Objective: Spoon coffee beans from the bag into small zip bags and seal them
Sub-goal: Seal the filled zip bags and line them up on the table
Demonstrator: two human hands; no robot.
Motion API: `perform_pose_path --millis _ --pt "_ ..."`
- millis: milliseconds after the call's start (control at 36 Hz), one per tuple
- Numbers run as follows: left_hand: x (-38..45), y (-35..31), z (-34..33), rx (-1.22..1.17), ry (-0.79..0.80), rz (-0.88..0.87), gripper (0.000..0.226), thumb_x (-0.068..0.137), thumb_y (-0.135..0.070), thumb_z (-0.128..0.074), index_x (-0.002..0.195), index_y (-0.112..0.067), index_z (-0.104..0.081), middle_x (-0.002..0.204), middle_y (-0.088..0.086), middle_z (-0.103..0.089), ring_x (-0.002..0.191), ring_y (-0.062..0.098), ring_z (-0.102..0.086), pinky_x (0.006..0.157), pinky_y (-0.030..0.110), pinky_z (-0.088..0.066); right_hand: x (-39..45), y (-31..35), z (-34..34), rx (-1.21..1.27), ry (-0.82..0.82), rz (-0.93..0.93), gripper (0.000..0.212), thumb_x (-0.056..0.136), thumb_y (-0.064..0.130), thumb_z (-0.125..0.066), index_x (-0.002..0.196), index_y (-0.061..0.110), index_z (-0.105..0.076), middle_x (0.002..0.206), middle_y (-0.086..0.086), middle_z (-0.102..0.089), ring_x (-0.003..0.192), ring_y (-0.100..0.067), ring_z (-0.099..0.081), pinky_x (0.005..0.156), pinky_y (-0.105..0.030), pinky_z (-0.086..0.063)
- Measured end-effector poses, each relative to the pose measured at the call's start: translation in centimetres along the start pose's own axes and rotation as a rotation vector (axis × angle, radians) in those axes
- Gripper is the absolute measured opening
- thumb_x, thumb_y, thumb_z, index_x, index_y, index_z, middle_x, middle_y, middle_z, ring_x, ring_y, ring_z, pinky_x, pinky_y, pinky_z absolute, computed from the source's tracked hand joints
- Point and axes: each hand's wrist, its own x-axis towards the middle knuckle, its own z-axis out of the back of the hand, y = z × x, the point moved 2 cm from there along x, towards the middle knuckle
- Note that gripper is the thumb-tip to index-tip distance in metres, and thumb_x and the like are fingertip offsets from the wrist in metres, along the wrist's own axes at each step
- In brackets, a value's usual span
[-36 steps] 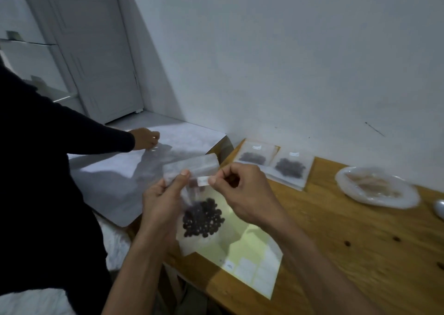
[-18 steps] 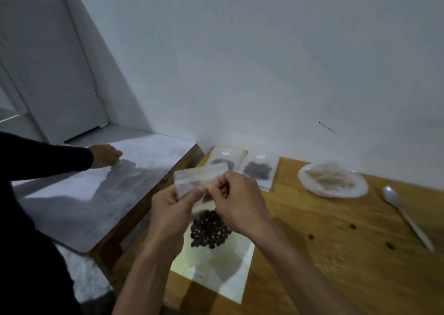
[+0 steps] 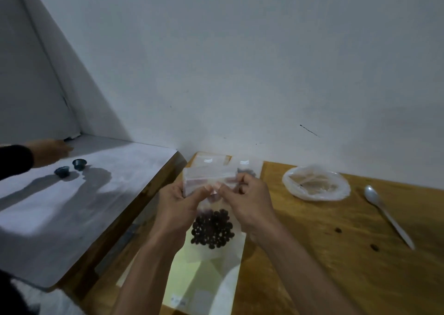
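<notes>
Left hand (image 3: 179,207): fingers pinched on the top strip of the small clear zip bag (image 3: 211,209), held above the wooden table (image 3: 324,254).
Right hand (image 3: 247,203): thumb and fingers pinched on the same strip, touching the left.
Dark coffee beans (image 3: 212,229): pooled at the bag's bottom.
Right side: white plastic spoon (image 3: 386,215) and crumpled clear plastic bag (image 3: 316,182) lie apart, bare wood between them.
Left edge: grey-white board (image 3: 72,213) adjoins the table.

Wooden table (image 3: 336,254), bearing pale yellow sheet (image 3: 192,274), two filled zip bags (image 3: 245,164) by the wall, crumpled clear plastic bag (image 3: 316,182), white spoon (image 3: 386,215); adjoining grey surface (image 3: 72,218), bearing two small dark cups (image 3: 70,168).
</notes>
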Motion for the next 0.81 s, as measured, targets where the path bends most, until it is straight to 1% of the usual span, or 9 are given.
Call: perform_pose_path --millis 139,250,333,389,500,583,639,722,806 --pt "1.8 0.4 -0.7 0.045 0.040 0.030 0.024 0.084 -0.014 -0.075 0.109 -0.013 -0.073 0.099 0.011 -0.077 0.093 0.030 -0.075 0.087 0.052 -0.058 1.6 -0.5 0.9 0.027 -0.068 0.011 0.020 0.082 0.028 -0.081 0.097 0.020 -0.070 0.091 0.000 -0.077 0.085 -0.016 -0.074 0.080 -0.044 -0.062" --pt "3.5 1.3 -0.9 0.128 0.064 0.089 0.028 0.083 -0.012 -0.077 0.109 -0.023 -0.072 0.098 0.004 -0.078 0.094 0.026 -0.074 0.081 0.052 -0.060 3.4 -1.0 1.7 0.038 -0.172 0.000 0.022 0.081 0.029 -0.082 0.098 0.023 -0.070 0.092 0.004 -0.076 0.085 -0.013 -0.073 0.080 -0.041 -0.062" --pt "5.3 2.3 -0.7 0.152 0.035 0.106 0.030 0.081 -0.008 -0.079 0.106 -0.022 -0.072 0.098 0.006 -0.077 0.095 0.028 -0.074 0.080 0.054 -0.060 4.6 -1.5 1.9 -0.023 -0.177 -0.026 0.035 0.083 0.033 -0.079 0.113 0.025 -0.064 0.106 0.004 -0.072 0.094 -0.015 -0.070 0.082 -0.040 -0.062" --pt "6.7 2.8 -0.7 0.167 -0.020 0.099 0.032 0.080 -0.009 -0.081 0.108 -0.019 -0.070 0.100 0.006 -0.077 0.095 0.025 -0.074 0.080 0.048 -0.061 5.0 -1.5 2.0 -0.123 -0.105 -0.059 0.044 0.087 0.030 -0.074 0.126 0.028 -0.055 0.117 0.006 -0.065 0.101 -0.015 -0.066 0.082 -0.035 -0.061" --pt "10.2 3.1 -0.8 0.205 -0.102 0.086 0.042 0.076 -0.014 -0.084 0.112 -0.018 -0.064 0.108 0.005 -0.073 0.095 0.023 -0.072 0.073 0.037 -0.061 6.2 -1.1 1.9 -0.179 -0.037 -0.076 0.056 0.088 0.017 -0.074 0.134 0.031 -0.045 0.122 0.006 -0.060 0.096 -0.010 -0.060 0.060 -0.016 -0.054" --pt "12.3 2.5 -1.4 0.335 -0.103 0.058 0.078 0.069 -0.018 -0.090 0.134 -0.022 -0.047 0.119 -0.002 -0.062 0.104 0.021 -0.064 0.083 0.041 -0.059 8.4 -0.7 1.5 -0.198 -0.133 -0.061 0.063 0.086 0.015 -0.076 0.137 0.029 -0.041 0.125 0.001 -0.061 0.093 -0.010 -0.058 0.047 -0.010 -0.046" --pt "13.3 2.0 -1.8 0.404 -0.075 0.028 0.092 0.066 -0.015 -0.091 0.141 -0.023 -0.039 0.122 -0.003 -0.055 0.110 0.022 -0.059 0.093 0.047 -0.056 10.1 -0.9 1.0 -0.233 -0.180 -0.061 0.068 0.086 0.016 -0.077 0.139 0.029 -0.037 0.125 -0.003 -0.063 0.093 -0.012 -0.059 0.049 -0.009 -0.044" --pt "15.0 2.3 -2.0 0.533 -0.059 -0.023 0.090 0.066 -0.019 -0.092 0.140 -0.020 -0.041 0.129 0.004 -0.056 0.112 0.022 -0.057 0.093 0.043 -0.055 12.3 -1.6 0.6 -0.300 -0.231 -0.060 0.072 0.086 0.013 -0.076 0.140 0.028 -0.031 0.121 -0.007 -0.062 0.092 -0.016 -0.058 0.053 -0.011 -0.041" --pt "16.3 3.4 -2.3 0.716 -0.069 -0.052 0.083 0.069 -0.026 -0.090 0.138 -0.017 -0.044 0.135 0.009 -0.056 0.116 0.026 -0.058 0.092 0.040 -0.054 13.5 -2.4 -0.1 -0.437 -0.245 -0.066 0.069 0.089 0.012 -0.072 0.140 0.027 -0.029 0.114 -0.005 -0.059 0.092 -0.020 -0.060 0.063 -0.023 -0.053"
